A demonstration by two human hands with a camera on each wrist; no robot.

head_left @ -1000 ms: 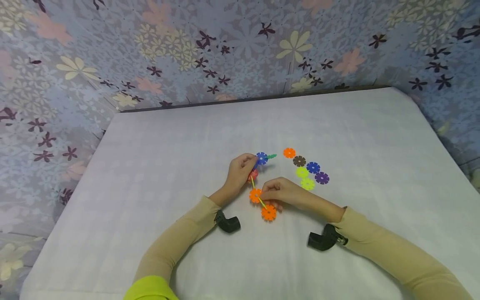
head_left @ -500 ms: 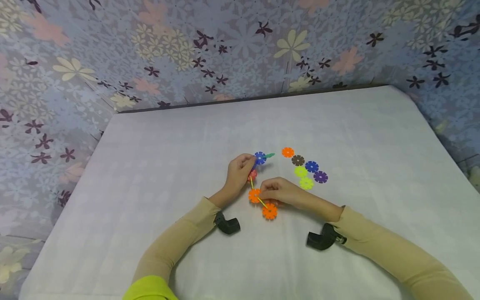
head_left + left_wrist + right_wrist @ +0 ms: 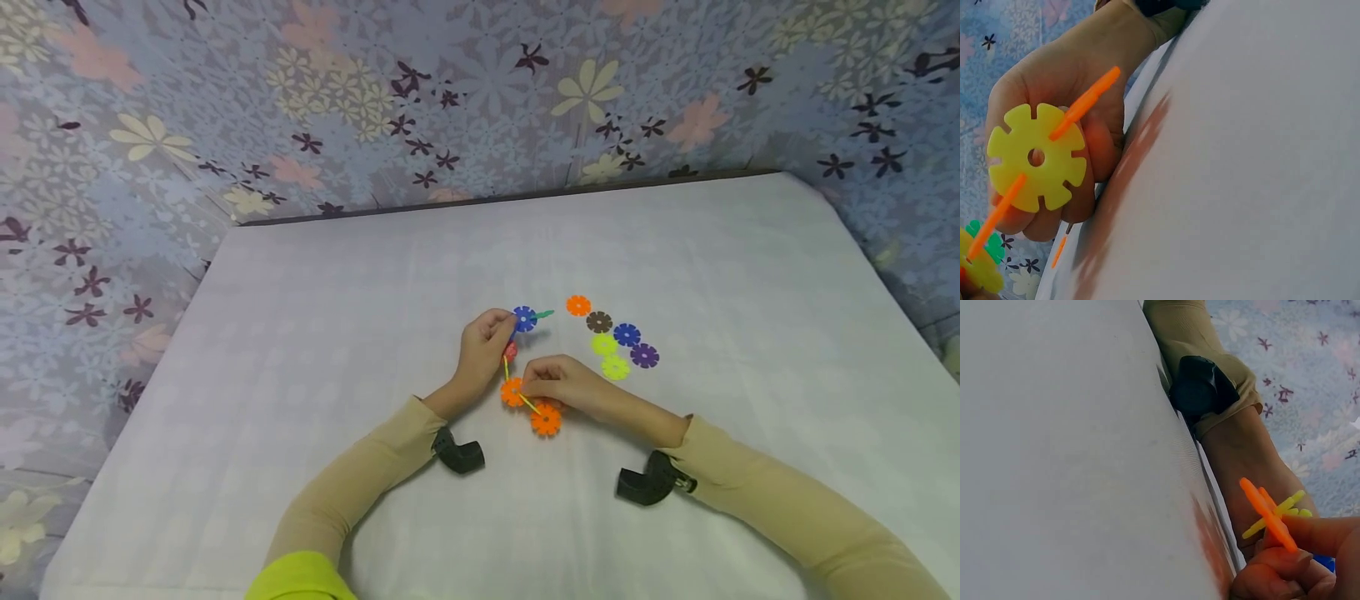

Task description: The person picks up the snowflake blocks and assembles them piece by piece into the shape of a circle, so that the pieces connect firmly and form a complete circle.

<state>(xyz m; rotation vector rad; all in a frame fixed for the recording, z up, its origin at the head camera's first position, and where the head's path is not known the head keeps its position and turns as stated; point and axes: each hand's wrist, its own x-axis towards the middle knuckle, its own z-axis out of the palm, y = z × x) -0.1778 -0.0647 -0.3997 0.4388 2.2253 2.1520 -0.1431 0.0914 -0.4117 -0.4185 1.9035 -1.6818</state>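
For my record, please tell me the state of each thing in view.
Chain: discs linked together, held
Left hand: grips the chain near a blue disc
Right hand: pinches the chain near its orange discs
Six loose discs: unjoined, lying flat
Black wrist devices: both worn
White cover: spread out

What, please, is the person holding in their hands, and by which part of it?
A chain of linked discs: the left hand pinches it at the blue part, the right hand among the orange and yellow discs; the exact disc is unclear.
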